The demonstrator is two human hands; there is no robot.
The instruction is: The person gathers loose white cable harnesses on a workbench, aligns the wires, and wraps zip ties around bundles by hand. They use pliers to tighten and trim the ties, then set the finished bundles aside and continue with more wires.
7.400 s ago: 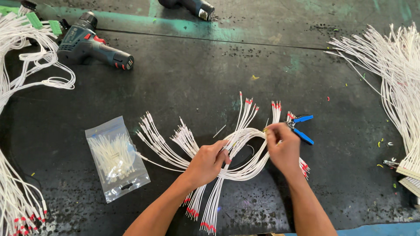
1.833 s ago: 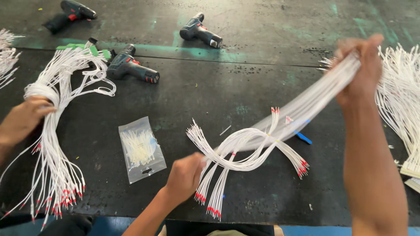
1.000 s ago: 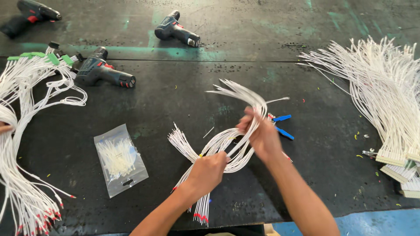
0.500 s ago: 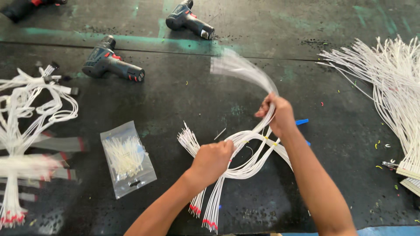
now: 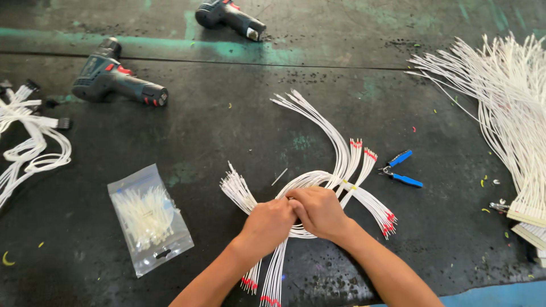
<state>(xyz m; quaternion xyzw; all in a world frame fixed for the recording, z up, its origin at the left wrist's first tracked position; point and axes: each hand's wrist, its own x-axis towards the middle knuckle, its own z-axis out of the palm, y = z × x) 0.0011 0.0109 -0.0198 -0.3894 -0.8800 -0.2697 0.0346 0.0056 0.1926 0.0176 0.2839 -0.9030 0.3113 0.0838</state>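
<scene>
Head view: my left hand (image 5: 272, 219) and right hand (image 5: 319, 209) are both closed around the white wire bundle (image 5: 318, 179) at lower centre of the dark counter (image 5: 227, 142); I judge I'm gathering it; next needs a firm grip, blue cutters (image 5: 401, 169) to the right.

Both bare forearms reach in from the lower edge and converge at the centre. The left hand (image 5: 272, 221) and right hand (image 5: 319, 210) are pressed knuckle to knuckle, backs upward, fingers (image 5: 296, 199) curled under in a tight closed grip, wrists held straight and low.
</scene>
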